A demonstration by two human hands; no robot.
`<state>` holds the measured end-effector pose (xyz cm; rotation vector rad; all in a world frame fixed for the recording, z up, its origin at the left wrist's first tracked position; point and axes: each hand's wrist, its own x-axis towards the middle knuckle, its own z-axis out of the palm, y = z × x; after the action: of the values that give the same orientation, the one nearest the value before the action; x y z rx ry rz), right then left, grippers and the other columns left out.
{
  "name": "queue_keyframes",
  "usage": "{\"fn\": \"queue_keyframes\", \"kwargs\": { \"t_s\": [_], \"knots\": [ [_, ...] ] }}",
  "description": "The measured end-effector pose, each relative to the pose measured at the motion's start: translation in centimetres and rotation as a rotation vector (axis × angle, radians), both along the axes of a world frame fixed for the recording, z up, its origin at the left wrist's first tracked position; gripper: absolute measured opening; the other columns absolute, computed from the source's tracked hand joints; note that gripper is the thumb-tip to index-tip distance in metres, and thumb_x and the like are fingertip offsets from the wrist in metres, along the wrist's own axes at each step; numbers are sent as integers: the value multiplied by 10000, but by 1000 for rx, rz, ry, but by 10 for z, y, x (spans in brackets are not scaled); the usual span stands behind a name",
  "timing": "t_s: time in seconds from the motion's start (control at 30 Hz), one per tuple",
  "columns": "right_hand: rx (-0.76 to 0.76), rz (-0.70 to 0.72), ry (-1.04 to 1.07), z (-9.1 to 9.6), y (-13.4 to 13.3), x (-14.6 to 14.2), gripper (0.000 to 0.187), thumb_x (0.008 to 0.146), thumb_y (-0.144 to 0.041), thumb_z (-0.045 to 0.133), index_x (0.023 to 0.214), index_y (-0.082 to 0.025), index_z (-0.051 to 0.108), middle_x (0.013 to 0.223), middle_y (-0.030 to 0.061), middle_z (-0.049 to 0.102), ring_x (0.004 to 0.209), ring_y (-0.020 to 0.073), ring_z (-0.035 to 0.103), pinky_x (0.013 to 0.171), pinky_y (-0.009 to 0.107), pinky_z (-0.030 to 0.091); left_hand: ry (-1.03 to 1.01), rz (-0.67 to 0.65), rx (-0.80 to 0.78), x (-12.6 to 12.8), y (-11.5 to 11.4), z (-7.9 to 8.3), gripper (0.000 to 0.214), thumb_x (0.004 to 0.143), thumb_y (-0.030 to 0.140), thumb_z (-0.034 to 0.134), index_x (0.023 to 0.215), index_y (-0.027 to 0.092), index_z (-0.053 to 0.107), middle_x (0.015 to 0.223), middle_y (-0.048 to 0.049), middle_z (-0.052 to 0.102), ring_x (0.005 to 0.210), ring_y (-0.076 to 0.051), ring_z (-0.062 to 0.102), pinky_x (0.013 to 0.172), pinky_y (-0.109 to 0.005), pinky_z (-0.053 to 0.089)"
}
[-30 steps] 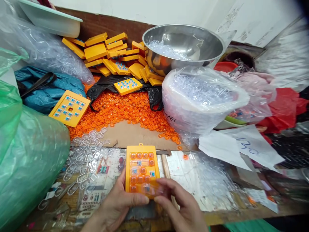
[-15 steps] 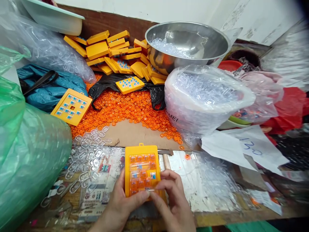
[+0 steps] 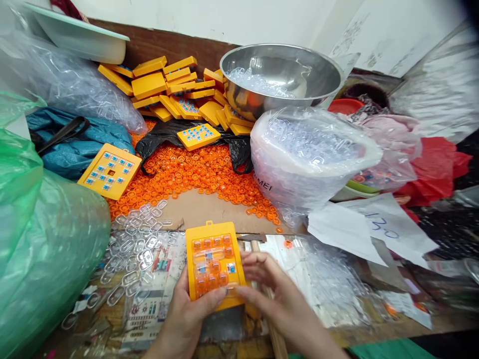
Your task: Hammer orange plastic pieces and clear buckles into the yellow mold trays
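Note:
A yellow puzzle board [image 3: 215,230], fitted with small orange caps and clear oblong pieces, is tilted up in front of me. My left hand [image 3: 196,306] grips its lower left side, thumb on the front face. Touching its lower right corner is the thumb of my right hand [image 3: 271,286]; the other fingers are spread by the right edge. One square with a blue print [image 3: 231,268] on the board shows no orange cap. A clear piece near the bottom edge is partly covered by my thumbs.
Loose clear oblong rings [image 3: 132,249] lie to the left. Behind are heaped orange caps [image 3: 179,167] and stacked yellow boards [image 3: 149,86]. A steel bowl [image 3: 284,94] and white bag [image 3: 310,169] hold clear pieces. A green bag [image 3: 56,239] bulges at the left.
The board has shifted slightly left and tilted a little. My right hand's thumb and fingers have parted from a pinch at the board's bottom, and its wrist has swung right.

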<state>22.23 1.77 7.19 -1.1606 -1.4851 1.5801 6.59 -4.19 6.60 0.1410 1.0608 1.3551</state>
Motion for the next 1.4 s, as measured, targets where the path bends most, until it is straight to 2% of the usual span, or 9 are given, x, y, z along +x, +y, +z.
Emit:
{"fn": "queue_keyframes", "kwargs": {
  "t_s": [0.1, 0.17, 0.3, 0.47, 0.9, 1.07, 1.23, 1.3, 1.4],
  "knots": [
    [800, -176, -543, 57, 64, 23, 269, 846, -451, 649, 1005, -235, 678, 1034, 58, 729, 866, 176, 693, 788, 316, 558, -37, -22, -38, -3, -1, 2, 648, 583, 218, 879, 1151, 113, 586, 1071, -161, 752, 968, -301, 716, 874, -370, 545],
    [934, -469, -708, 96, 117, 34, 324, 881, -372, 622, 1072, -116, 675, 1059, 136, 705, 904, 180, 659, 883, 350, 492, -81, -43, -61, -4, -2, 2, 719, 578, 207, 880, 1210, 105, 553, 1083, -168, 749, 984, -308, 713, 894, -385, 541],
    [771, -358, -1034, 130, 207, 34, 399, 884, -293, 637, 1183, -28, 642, 1201, 185, 657, 1140, 265, 592, 968, 447, 410, -129, -83, -72, -4, -6, 1, 754, 568, 209, 887, 1239, 109, 559, 1074, -163, 752, 977, -307, 715, 903, -401, 539],
    [656, -184, -1199, 107, 242, 20, 278, 976, -334, 526, 1147, -143, 633, 1187, 72, 642, 1102, 217, 621, 953, 480, 477, -133, -183, -55, -5, -7, 3, 578, 556, 261, 899, 1065, 117, 664, 1018, -145, 768, 957, -324, 720, 884, -388, 537],
    [996, -643, -751, 93, 236, 25, 225, 900, -206, 618, 1076, -82, 683, 944, 115, 715, 705, 138, 654, 730, 334, 525, -245, -135, -97, -8, -12, -14, 527, 656, 340, 865, 1106, 131, 688, 1043, -141, 765, 1040, -347, 693, 905, -408, 543],
    [1122, -782, -243, 99, 152, 5, 377, 831, -209, 695, 1178, -89, 610, 941, 97, 666, 764, 134, 646, 662, 256, 525, -285, -39, -167, -13, -11, -14, 475, 691, 334, 846, 1099, 132, 711, 1007, -109, 781, 1040, -325, 699, 915, -377, 558],
    [541, -170, -141, 44, 35, -6, 79, 724, -207, 790, 777, -239, 741, 715, 4, 735, 638, 136, 698, 602, 212, 569, -301, 31, -204, -13, -4, -11, 461, 783, 330, 768, 1189, 134, 673, 1056, -94, 772, 1051, -306, 698, 947, -391, 549],
    [230, -135, -34, 17, 10, -6, 84, 725, -284, 796, 803, -264, 775, 735, 12, 749, 658, 162, 719, 592, 230, 591, -292, 53, -180, -12, -2, -11, 478, 781, 348, 767, 1196, 135, 667, 1065, -94, 769, 1061, -305, 694, 957, -391, 542],
    [147, -200, 10, -6, -4, -7, 255, 677, -297, 840, 923, -306, 770, 761, -1, 754, 640, 155, 709, 586, 235, 596, -252, 62, -136, -9, -3, -11, 532, 740, 394, 795, 1186, 134, 665, 1063, -106, 768, 1059, -322, 692, 950, -410, 542]
  ]
}}
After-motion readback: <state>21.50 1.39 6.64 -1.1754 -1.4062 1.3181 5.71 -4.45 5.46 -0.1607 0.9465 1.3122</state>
